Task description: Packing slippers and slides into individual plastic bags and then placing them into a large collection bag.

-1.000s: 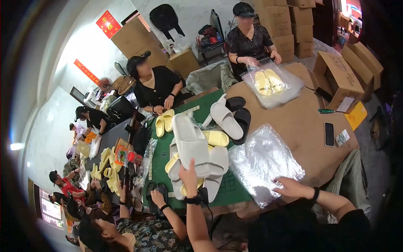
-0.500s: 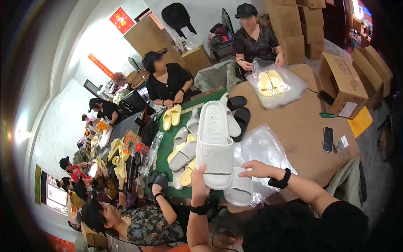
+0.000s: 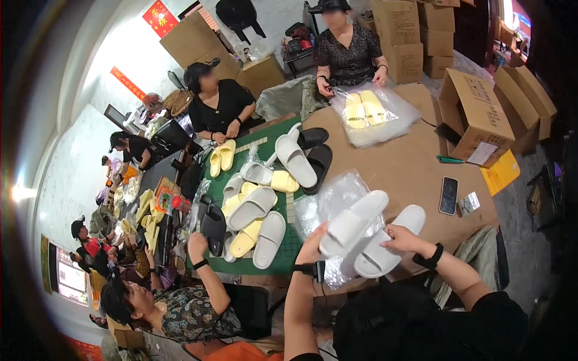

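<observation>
Brown table (image 3: 397, 168), both hands (image 3: 313, 243) (image 3: 400, 239) clamped on 2 white slippers (image 3: 352, 222), bag (image 3: 331, 201) half-hidden.

Single head-worn fisheye view, looking steeply down and forward from close above the wearer's left hand (image 3: 314, 243) and right hand (image 3: 402, 239) onto the work table (image 3: 415, 162). Straight edges bow toward the dark circular rim. No second view overlaps.

slipper pile (image 3: 259, 210) left on mat (image 3: 272, 265) | phone (image 3: 448, 195) right on table (image 3: 397, 162) | box (image 3: 475, 117) behind phone
</observation>
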Available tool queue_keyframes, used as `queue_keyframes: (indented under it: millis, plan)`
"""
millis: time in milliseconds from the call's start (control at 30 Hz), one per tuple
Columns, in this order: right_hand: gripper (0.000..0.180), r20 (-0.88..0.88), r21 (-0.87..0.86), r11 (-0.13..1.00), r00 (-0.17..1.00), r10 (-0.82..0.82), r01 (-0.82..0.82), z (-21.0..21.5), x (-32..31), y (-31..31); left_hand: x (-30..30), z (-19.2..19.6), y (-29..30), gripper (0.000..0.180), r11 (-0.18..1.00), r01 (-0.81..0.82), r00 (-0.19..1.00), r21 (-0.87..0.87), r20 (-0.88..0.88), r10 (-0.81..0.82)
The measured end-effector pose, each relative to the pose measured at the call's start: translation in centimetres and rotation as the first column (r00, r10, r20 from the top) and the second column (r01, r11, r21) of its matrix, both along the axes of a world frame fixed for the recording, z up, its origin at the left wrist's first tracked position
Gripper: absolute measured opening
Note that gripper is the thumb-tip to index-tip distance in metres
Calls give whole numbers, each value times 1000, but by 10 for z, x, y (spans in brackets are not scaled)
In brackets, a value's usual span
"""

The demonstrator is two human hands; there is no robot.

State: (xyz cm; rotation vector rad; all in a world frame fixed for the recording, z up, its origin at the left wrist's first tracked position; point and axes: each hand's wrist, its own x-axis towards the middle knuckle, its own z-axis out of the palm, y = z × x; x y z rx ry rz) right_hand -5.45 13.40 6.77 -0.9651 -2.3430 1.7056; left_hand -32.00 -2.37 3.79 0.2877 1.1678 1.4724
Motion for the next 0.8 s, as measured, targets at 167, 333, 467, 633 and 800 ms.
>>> queue_keyframes:
  millis: [167, 333, 467, 633, 800]
  plan:
    - [32, 48, 76, 979, 980, -193, 189, -77, -30, -27, 2, -78, -18, 36, 919, -373, 872, -130, -387, 299]
    - [32, 76, -137, 921, 931, -357, 364, -95, -50, -37, 65, -105, -55, 30, 889, -159, 99, -430, -903, -419]
    - [32, -29, -87, 957, 960, -280, 277, -99, -58, -26, 103, -104, -79, 38, 898, -61, -181, -435, -880, -439]
    - [37, 156, 507, 843, 942, -296, 181, -89, -77, -5, 108, -124, -95, 44, 854, -64, -225, -517, -826, -517]
    - [37, 242, 677, 703, 968, 66, -218, -94, -104, -7, 106, -116, -90, 40, 778, -28, 425, -627, -712, -559]
